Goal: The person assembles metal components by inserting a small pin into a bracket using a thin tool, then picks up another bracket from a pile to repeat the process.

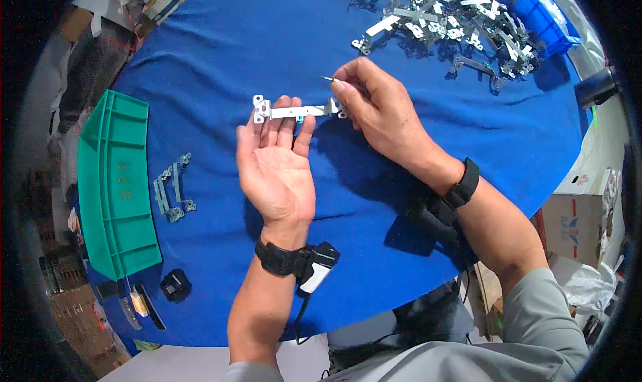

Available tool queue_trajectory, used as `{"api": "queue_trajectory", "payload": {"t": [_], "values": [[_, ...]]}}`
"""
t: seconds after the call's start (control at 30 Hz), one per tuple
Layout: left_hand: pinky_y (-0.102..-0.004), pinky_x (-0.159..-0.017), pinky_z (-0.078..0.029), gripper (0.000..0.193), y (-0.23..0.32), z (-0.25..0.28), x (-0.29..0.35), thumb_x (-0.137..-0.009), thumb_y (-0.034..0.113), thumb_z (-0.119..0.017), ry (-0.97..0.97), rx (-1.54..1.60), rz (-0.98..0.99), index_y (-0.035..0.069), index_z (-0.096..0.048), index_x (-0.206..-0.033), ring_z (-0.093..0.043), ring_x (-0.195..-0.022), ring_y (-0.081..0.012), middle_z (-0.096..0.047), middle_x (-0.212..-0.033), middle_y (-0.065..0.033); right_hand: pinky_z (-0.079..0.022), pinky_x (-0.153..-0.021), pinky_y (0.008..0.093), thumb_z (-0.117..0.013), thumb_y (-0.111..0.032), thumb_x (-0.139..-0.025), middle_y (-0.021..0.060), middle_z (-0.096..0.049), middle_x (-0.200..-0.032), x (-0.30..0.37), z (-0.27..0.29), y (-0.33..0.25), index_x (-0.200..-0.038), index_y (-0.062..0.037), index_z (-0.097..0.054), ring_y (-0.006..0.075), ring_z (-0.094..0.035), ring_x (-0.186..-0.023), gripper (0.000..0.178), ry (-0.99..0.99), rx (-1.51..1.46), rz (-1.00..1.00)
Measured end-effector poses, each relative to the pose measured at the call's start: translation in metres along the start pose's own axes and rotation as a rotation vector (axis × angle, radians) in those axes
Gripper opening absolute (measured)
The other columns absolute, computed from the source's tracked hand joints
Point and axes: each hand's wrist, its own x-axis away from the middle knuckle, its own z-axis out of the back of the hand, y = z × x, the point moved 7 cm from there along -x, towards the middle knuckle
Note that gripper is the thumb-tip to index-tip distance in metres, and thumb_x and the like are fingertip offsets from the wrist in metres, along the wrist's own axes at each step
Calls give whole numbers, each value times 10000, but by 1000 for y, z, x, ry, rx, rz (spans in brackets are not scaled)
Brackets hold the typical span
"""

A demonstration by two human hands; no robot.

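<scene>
Both hands on a metal bracket over the blue table.

The left hand (275, 161) lies palm up, fingers open, the bracket (297, 110) resting across its fingertips. The right hand (374, 104), grip pinched together on a thin pin (327, 79), touches the bracket's right end. Far right of that grip, a blue bin (535, 14) edges a bracket pile (445, 17). Left of the left hand lie a green tray (114, 181) and two brackets (172, 196); bare table (267, 41) lies beyond.
</scene>
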Motion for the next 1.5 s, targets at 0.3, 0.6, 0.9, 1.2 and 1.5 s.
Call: {"api": "queue_trajectory", "payload": {"t": [0.3, 0.6, 0.9, 1.2, 1.5], "values": [[-237, -665, -534, 316, 18, 6, 3, -1048, 281, -489, 44, -568, -273, 49, -537, -1257, -622, -923, -140, -623, -1222, -125, -485, -561, 402, -625, -163, -850, 190, -628, -684, 10, -30, -15, -906, 9, -630, 305, -641, -597, 181, -429, 18, 133], [-275, -675, -553, 261, 15, 8, 4, -1004, 191, -580, 103, -582, -230, 28, -625, -1202, -654, -880, -141, -682, -1030, -79, -474, -542, 383, -605, -174, -866, 175, -626, -670, 5, -24, -12, -868, 8, -635, 280, -636, -573, 184, -306, 14, 90], [-207, -551, -508, 222, 19, 11, -5, -924, 119, -691, 95, -617, -138, 21, -662, -1121, -630, -749, -87, -690, -982, -51, -462, -550, 333, -617, -170, -922, 117, -627, -689, 1, -11, 5, -906, 8, -636, 154, -576, -585, 179, -250, 5, -66], [-284, -696, -500, 205, 153, 25, -23, -874, 128, -711, -2, -1768, -583, -2, -725, -1033, -643, -825, -153, -701, -938, -67, -470, -737, 371, -635, -145, -908, 132, -657, -951, -16, 17, 4, -943, -27, -635, 251, -615, -867, 123, 69, 88, 128], [-405, -879, -501, 207, 180, 55, -29, -838, 95, -669, 62, -2213, -608, 8, -722, -1019, -640, -989, -324, -675, -1057, -151, -456, -910, 437, -670, -156, -879, 142, -647, -1209, -22, 39, 17, -973, -84, -648, 339, -595, -1074, 120, 250, 355, 265]]}}
